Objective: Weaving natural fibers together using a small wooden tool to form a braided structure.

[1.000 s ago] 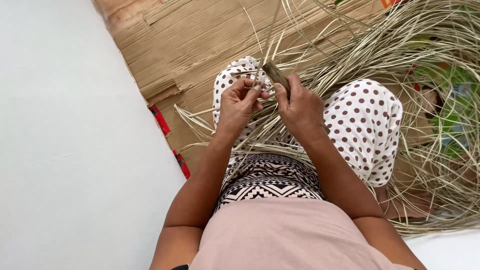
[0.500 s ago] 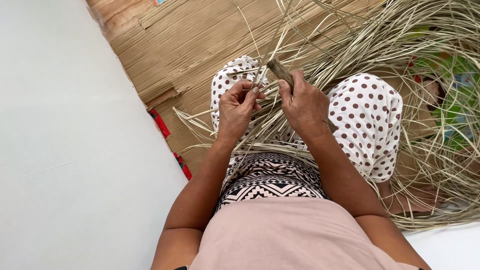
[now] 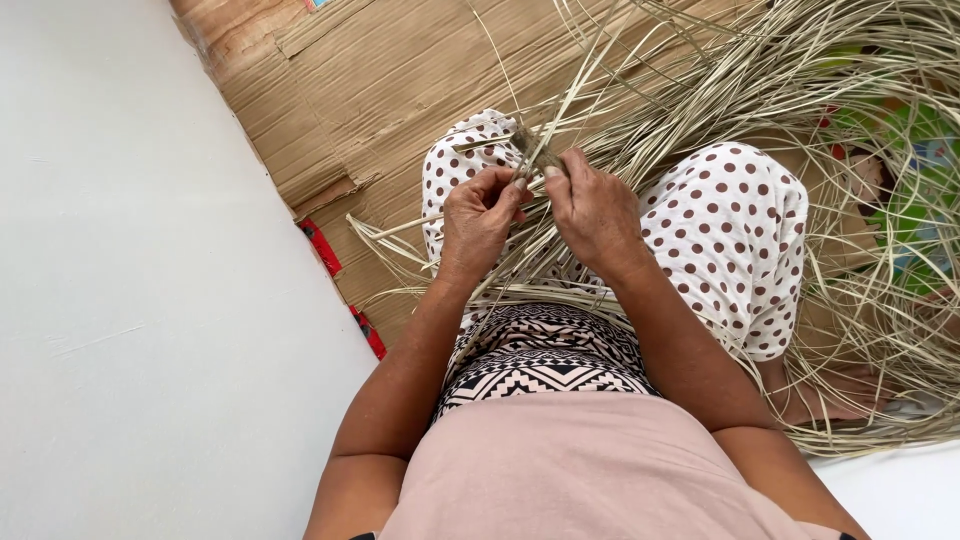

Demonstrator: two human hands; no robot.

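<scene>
Your left hand (image 3: pixel 478 222) is closed, with the thumb and first finger pinching a thin pale reed strip (image 3: pixel 572 88). The strip is long and skinny. Its long line runs from the pinch up and away from you, leaning a bit to your right, and its far end goes out past the top of the picture.

Your right hand (image 3: pixel 594 212) sits just beside your left hand, so close that the fingertips almost meet. It is curled shut around a small brown wooden-handled tool (image 3: pixel 532 148). Only the tool's end pokes out above your fingers. That end points away from you, leaning a little to your left. You cannot tell what kind of tip it has.

Both hands are over your lap, above the white cloth with brown dots (image 3: pixel 728 240) on your knees. The strip crosses the tool right by your fingertips.

A big heap of loose reed strips (image 3: pixel 800 110) lies on the far side and to the right of your hands, spreading across the flat brown cardboard (image 3: pixel 360 90). The smooth white floor (image 3: pixel 130 300) is well to the left of your left hand.
</scene>
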